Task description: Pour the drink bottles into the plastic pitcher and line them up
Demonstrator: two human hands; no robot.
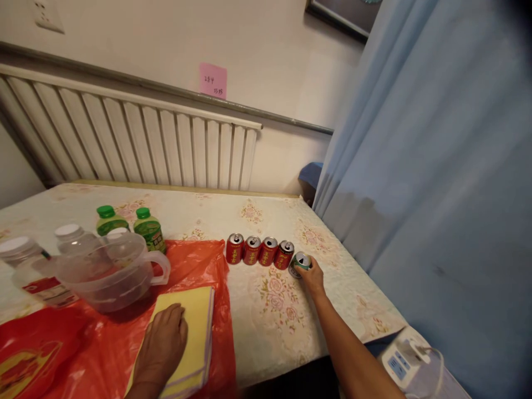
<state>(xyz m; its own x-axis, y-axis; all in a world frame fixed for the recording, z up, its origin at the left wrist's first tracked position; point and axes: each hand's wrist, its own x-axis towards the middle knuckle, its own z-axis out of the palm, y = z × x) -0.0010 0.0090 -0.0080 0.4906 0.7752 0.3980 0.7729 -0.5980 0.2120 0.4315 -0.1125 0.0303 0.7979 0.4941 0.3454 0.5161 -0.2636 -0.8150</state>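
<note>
My right hand (313, 276) is wrapped round the side of a green-and-silver drink can (301, 262). This can stands, slightly tilted in view, at the right end of a row of several red drink cans (251, 251), all opened on top. On the left, my left hand (165, 341) rests on a folded yellow cloth (197, 332) with its fingers curled in, and nothing shows in them. Beneath the cloth lies a red plastic bag (228, 332).
A clear plastic jug (102, 277) with a handle stands left of the cloth. Around it are green-capped bottles (150, 231) and white-lidded jars (25, 269). A power strip (401, 360) sits beyond the table's right edge, near a blue curtain (440, 166). A radiator (166, 144) runs behind.
</note>
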